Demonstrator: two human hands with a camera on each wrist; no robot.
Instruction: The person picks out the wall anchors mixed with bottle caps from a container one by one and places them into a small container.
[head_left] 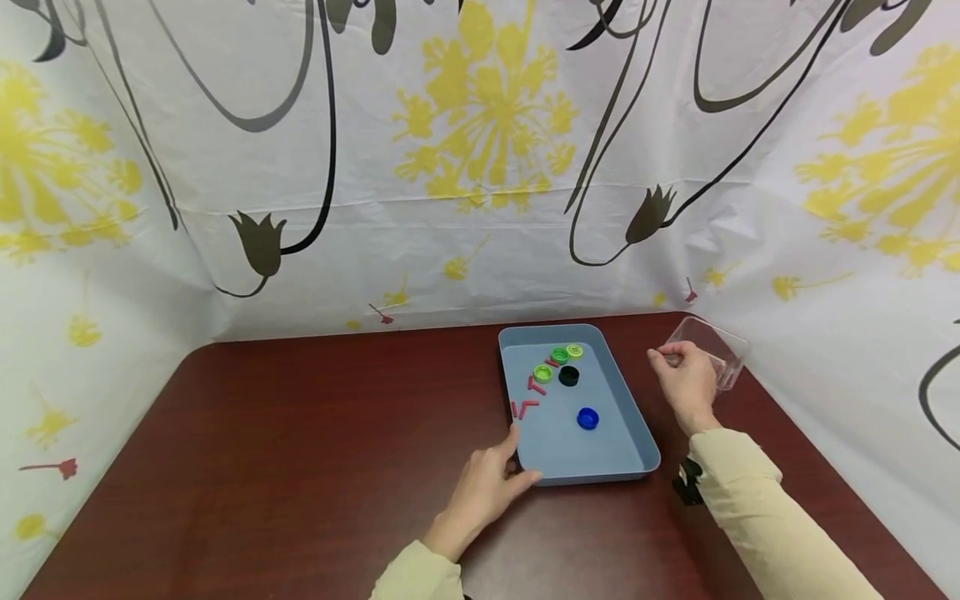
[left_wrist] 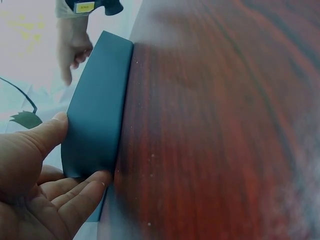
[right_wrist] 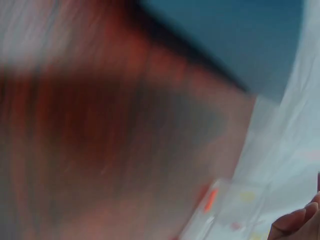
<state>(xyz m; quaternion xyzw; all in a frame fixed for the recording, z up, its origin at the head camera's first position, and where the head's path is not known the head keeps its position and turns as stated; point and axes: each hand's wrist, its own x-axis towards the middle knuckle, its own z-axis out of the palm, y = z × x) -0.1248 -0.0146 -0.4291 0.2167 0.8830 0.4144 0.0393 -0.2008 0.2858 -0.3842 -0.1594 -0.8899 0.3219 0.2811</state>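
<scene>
Left hand [head_left: 483, 485] pinches corner of smooth blue-grey tray [head_left: 555, 450] on wood-grained desk [head_left: 337, 433]. Right hand [head_left: 686, 387], cropped in wrist view, partly hides clear box [head_left: 727, 353]; cannot tell if it holds anything.

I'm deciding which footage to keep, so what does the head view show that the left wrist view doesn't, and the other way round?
Only the head view shows the five round caps and the red pieces inside the tray, plus the clear box by the right hand.

Only the left wrist view shows the yellow label on the dark device at the right wrist.

Both show the tray, the left hand at its corner, the right hand, the dark device, the wooden table and the patterned backdrop.
</scene>
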